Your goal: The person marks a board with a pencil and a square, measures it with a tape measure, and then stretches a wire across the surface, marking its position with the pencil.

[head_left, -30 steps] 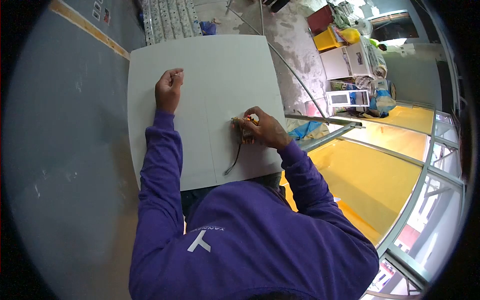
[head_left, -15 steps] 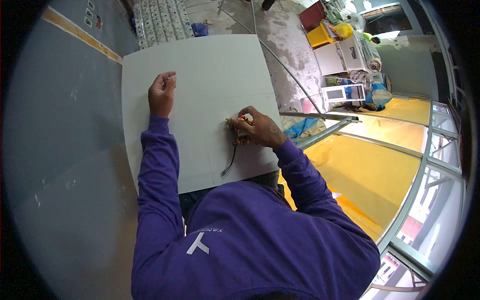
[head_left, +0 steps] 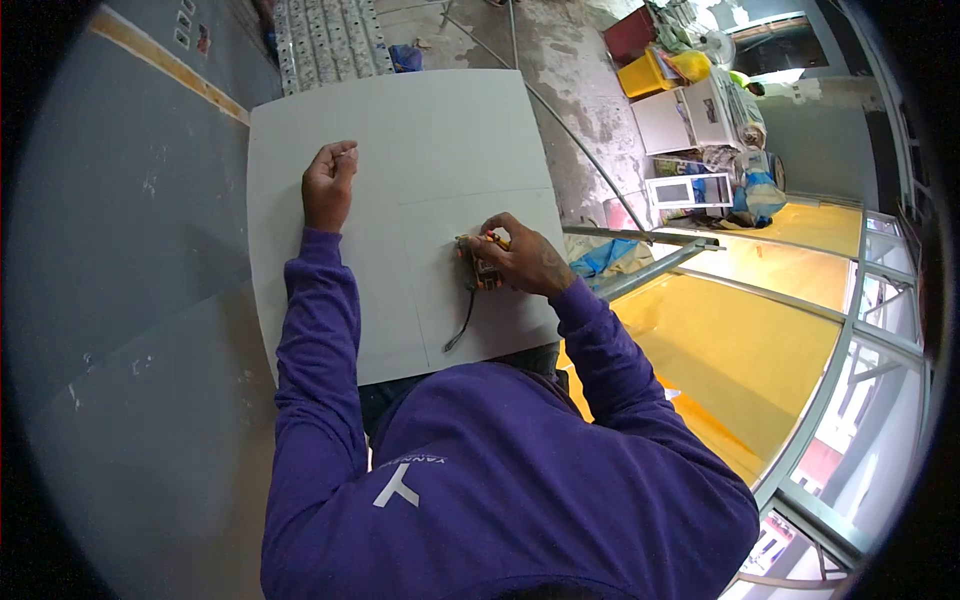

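A large pale board (head_left: 375, 260) with thin drawn lines lies in front of me. Over its left part, my left hand (head_left: 329, 187) is closed, fingertips pinched together around something too small to make out. Near the board's right side, my right hand (head_left: 522, 258) grips an orange and black tape measure (head_left: 485, 270), with yellow showing by the thumb and index finger. A dark wrist strap (head_left: 462, 322) hangs from the tape measure onto the board.
A grey wall (head_left: 150, 250) runs along the left. Perforated metal sheets (head_left: 333, 45) lie beyond the board. Metal bars (head_left: 655, 265) stick out at the right, near blue plastic (head_left: 603, 258) and yellow panels (head_left: 735, 335). A white cabinet (head_left: 685, 118) stands farther back.
The view has shifted slightly, moving the board and background a little to the right. Both hands keep nearly the same pose and place over the board.
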### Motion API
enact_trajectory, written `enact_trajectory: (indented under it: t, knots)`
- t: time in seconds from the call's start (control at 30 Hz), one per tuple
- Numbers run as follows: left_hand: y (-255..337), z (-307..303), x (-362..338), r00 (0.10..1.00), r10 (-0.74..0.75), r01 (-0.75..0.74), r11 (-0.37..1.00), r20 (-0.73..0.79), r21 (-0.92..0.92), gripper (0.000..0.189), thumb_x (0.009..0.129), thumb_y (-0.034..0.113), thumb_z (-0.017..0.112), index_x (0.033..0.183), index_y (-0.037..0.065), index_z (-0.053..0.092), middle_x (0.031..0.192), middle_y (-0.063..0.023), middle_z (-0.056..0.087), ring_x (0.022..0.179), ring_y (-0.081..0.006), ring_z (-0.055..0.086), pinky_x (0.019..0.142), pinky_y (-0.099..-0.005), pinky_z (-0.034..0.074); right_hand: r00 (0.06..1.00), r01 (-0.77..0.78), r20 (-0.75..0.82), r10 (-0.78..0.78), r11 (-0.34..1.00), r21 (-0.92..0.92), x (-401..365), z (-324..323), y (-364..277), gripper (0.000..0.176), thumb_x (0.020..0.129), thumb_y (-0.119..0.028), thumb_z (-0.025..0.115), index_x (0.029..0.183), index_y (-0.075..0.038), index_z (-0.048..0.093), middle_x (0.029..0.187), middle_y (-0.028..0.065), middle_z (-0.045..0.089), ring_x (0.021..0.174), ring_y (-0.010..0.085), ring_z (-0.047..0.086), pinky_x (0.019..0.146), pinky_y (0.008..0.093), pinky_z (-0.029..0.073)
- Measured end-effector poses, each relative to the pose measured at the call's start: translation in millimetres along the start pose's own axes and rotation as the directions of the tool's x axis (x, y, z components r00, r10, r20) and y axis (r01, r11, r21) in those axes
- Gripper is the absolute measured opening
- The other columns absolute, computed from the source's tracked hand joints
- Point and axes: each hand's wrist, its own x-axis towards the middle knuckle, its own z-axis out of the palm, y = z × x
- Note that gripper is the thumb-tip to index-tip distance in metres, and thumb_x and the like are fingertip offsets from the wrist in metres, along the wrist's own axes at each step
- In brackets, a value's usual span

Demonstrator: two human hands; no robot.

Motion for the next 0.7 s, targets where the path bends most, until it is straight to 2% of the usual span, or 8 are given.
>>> enact_trajectory:
  t: [0.1, 0.2, 0.3, 0.4, 0.5, 0.6, 0.7]
  knots:
    - [-2, 0, 0, 1.000, -0.010, 0.010, 1.000, 0.006, -0.024, 0.027, 0.100, 0.021, 0.066, 0.115, 0.000, 0.071, 0.086, 0.0017, 0.065, 0.078, -0.0057, 0.056, 0.072, -0.0228, 0.048, 0.991, -0.133, 0.015, 0.133, 0.989, 0.059, 2, 2, 0, 0.052, 0.100, -0.052, 0.063, 0.119, -0.004, 0.063, 0.109, 0.0219, 0.067, 0.094, 0.0418, 0.073, 0.080, 0.0481, 0.058]
    - [-1, -1, 1, 1.000, -0.005, 0.005, 1.000, 0.017, -0.001, 0.026, 0.100, 0.021, 0.066, 0.114, -0.001, 0.071, 0.086, 0.0015, 0.066, 0.077, -0.0058, 0.056, 0.072, -0.0229, 0.048, 0.990, -0.144, 0.002, 0.144, 0.988, 0.062, 2, 3, -1, 0.046, 0.101, -0.047, 0.063, 0.118, -0.004, 0.064, 0.112, 0.0192, 0.065, 0.093, 0.0401, 0.073, 0.079, 0.0491, 0.058]
    - [-2, -2, 2, 1.000, 0.006, -0.007, 0.998, 0.009, 0.057, 0.026, 0.100, 0.021, 0.066, 0.113, -0.001, 0.071, 0.085, 0.0014, 0.066, 0.076, -0.0057, 0.056, 0.072, -0.0229, 0.049, 0.998, 0.029, -0.053, -0.029, 1.000, 0.009, -1, 3, 1, 0.046, 0.100, -0.047, 0.064, 0.118, -0.004, 0.065, 0.113, 0.0209, 0.065, 0.093, 0.0402, 0.073, 0.077, 0.0500, 0.058]
    - [0, 1, 1, 1.000, 0.004, -0.004, 1.000, 0.001, 0.004, 0.026, 0.100, 0.021, 0.066, 0.112, -0.001, 0.071, 0.086, 0.0011, 0.066, 0.077, -0.0058, 0.056, 0.072, -0.0226, 0.049, 0.984, 0.169, -0.034, -0.174, 0.980, -0.106, -1, 6, 13, 0.039, 0.101, -0.043, 0.064, 0.124, -0.011, 0.067, 0.117, 0.0194, 0.062, 0.093, 0.0390, 0.072, 0.077, 0.0476, 0.060]
    - [3, -1, 1, 1.000, 0.007, -0.007, 0.999, 0.007, 0.038, 0.026, 0.100, 0.020, 0.065, 0.113, -0.001, 0.071, 0.086, 0.0010, 0.066, 0.077, -0.0058, 0.057, 0.072, -0.0224, 0.048, 0.967, 0.245, -0.021, -0.254, 0.949, -0.196, 1, 9, 18, 0.033, 0.101, -0.037, 0.065, 0.130, -0.021, 0.068, 0.120, 0.0170, 0.059, 0.092, 0.0372, 0.072, 0.077, 0.0444, 0.062]
    - [-1, -1, 2, 1.000, -0.006, 0.006, 1.000, 0.011, -0.004, 0.026, 0.100, 0.020, 0.065, 0.113, -0.001, 0.071, 0.086, 0.0009, 0.066, 0.077, -0.0059, 0.057, 0.072, -0.0223, 0.049, 1.000, -0.005, 0.003, 0.005, 0.999, -0.034, 1, 4, 4, 0.031, 0.102, -0.033, 0.064, 0.131, -0.027, 0.068, 0.120, 0.0153, 0.058, 0.091, 0.0361, 0.072, 0.077, 0.0422, 0.063]
    - [4, 0, 0, 1.000, 0.009, -0.009, 0.998, -0.002, 0.056, 0.026, 0.100, 0.020, 0.065, 0.113, -0.002, 0.071, 0.087, 0.0011, 0.066, 0.077, -0.0057, 0.057, 0.072, -0.0221, 0.048, 0.993, 0.115, -0.006, -0.116, 0.990, -0.085, -2, 2, 3, 0.032, 0.103, -0.039, 0.062, 0.128, -0.021, 0.068, 0.119, 0.0182, 0.059, 0.092, 0.0382, 0.072, 0.078, 0.0440, 0.061]
